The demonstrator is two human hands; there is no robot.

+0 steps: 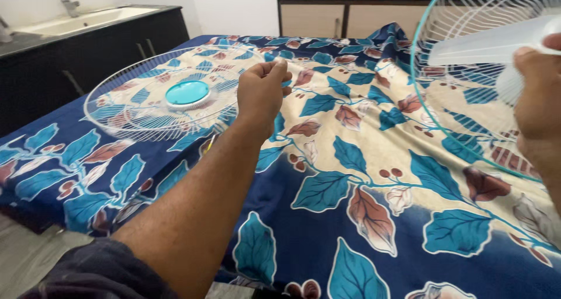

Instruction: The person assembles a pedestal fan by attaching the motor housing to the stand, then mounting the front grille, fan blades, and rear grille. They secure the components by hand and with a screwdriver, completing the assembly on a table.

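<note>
Lying flat on the leaf-patterned bedsheet, a round white wire grille with a smooth teal hub is pinched at its right rim by the curled fingers of the left hand, arm outstretched. A second teal-rimmed grille with translucent blades is held upright by the right hand; its fingers' closure cannot be told.

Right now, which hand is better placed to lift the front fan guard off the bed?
Left. The left hand is already closed at the rim of the front fan guard; the right hand is occupied holding the fan blade.
</note>
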